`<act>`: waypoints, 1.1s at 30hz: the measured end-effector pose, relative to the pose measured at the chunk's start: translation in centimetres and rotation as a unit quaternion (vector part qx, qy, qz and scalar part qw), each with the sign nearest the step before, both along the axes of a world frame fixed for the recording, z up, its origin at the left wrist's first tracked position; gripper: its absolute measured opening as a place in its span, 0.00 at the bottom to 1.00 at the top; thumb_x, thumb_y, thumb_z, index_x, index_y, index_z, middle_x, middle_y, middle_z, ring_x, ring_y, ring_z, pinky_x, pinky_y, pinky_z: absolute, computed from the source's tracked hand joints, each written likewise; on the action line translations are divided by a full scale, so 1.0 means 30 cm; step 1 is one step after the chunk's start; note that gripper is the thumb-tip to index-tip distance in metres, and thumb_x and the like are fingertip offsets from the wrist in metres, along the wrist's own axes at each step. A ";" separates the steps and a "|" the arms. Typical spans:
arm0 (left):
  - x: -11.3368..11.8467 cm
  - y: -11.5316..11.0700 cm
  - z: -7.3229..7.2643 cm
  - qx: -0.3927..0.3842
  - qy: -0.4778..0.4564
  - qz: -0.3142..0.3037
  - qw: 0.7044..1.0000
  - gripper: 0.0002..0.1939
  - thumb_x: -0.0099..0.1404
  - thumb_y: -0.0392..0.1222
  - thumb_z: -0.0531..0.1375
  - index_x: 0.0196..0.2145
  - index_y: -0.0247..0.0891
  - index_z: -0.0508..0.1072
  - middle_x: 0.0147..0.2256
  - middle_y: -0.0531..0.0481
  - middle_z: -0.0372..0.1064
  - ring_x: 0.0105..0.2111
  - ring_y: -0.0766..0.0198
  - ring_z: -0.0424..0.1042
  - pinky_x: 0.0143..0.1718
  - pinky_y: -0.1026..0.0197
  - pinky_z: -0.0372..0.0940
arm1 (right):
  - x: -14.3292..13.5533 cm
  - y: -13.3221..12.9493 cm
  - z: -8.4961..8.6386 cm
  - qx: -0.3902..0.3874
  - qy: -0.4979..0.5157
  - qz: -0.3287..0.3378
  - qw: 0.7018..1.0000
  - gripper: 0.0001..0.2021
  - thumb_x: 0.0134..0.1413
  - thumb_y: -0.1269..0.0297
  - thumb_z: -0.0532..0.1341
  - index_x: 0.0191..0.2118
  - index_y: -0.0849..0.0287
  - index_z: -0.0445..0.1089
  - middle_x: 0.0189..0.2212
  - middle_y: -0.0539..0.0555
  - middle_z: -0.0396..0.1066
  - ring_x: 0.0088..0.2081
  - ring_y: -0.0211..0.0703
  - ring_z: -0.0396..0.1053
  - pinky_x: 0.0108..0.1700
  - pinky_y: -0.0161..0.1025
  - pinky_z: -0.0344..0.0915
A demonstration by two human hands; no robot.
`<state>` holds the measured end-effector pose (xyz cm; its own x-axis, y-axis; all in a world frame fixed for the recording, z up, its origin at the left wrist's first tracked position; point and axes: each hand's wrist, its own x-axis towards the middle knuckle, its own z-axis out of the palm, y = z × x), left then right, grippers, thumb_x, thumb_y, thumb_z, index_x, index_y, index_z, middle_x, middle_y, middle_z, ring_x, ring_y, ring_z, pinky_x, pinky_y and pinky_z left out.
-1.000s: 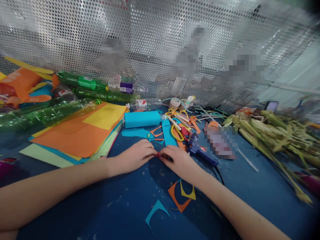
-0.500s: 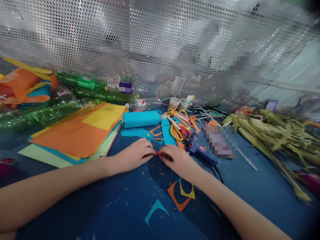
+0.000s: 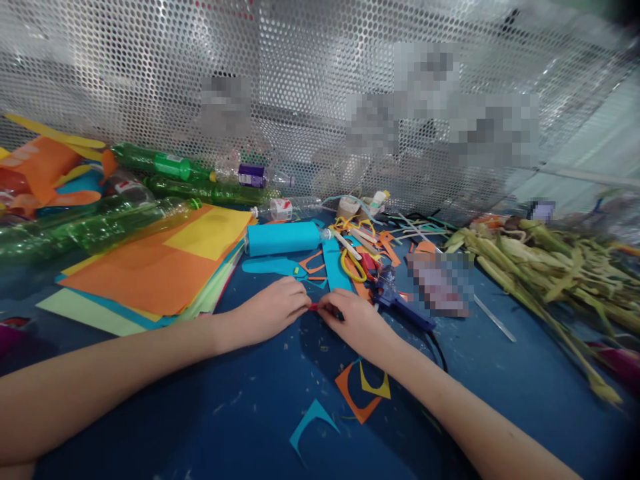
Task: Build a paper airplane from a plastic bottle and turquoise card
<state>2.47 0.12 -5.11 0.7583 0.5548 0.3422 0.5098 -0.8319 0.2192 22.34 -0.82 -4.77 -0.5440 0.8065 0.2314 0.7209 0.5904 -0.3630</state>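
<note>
Between my two hands, a small red piece shows at the fingertips; its kind is too small to make out. My left hand pinches its left end, and my right hand pinches the right end, so most of it is hidden. Just beyond the hands lie a flat blue paper cutout and a bottle wrapped in blue paper, on its side. A blue glue gun rests right of my right hand. Curved offcuts in orange, yellow and blue lie nearer to me.
Coloured paper sheets are stacked at left, with green plastic bottles behind and over them. Corn husks spread at right. Yellow-handled scissors lie among scraps on the blue table. A perforated metal screen stands behind.
The fingers of my right hand have shifted very slightly around the red piece. Everything on the table stays where it was.
</note>
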 end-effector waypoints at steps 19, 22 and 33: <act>0.003 0.019 -0.010 -0.045 -0.031 -0.003 0.998 0.08 0.66 0.38 0.51 0.35 0.35 0.69 0.34 0.49 0.67 0.38 0.64 0.64 0.42 0.60 0.59 | -0.001 0.002 -0.004 0.004 0.005 -0.007 1.000 0.04 0.53 0.68 0.56 0.32 0.56 0.68 0.27 0.49 0.66 0.29 0.37 0.64 0.31 0.33 0.60; 0.005 0.014 -0.006 -0.040 -0.022 0.005 0.999 0.09 0.66 0.38 0.51 0.35 0.35 0.69 0.34 0.48 0.67 0.38 0.63 0.64 0.42 0.60 0.59 | -0.003 0.001 -0.005 0.011 -0.007 -0.013 1.000 0.03 0.54 0.68 0.57 0.32 0.57 0.67 0.27 0.49 0.66 0.29 0.37 0.64 0.30 0.33 0.60; 0.011 0.001 0.004 -0.009 0.002 0.017 1.000 0.10 0.67 0.38 0.48 0.33 0.33 0.68 0.32 0.47 0.66 0.36 0.62 0.64 0.42 0.58 0.61 | -0.012 -0.009 0.001 0.039 -0.029 0.016 0.999 0.03 0.54 0.70 0.56 0.31 0.58 0.65 0.28 0.51 0.67 0.33 0.41 0.66 0.35 0.36 0.62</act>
<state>2.82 0.13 -4.97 0.7403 0.5862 0.3290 0.5385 -0.8101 0.2317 21.98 -1.10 -4.75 -0.5843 0.7687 0.2601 0.7192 0.6390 -0.2729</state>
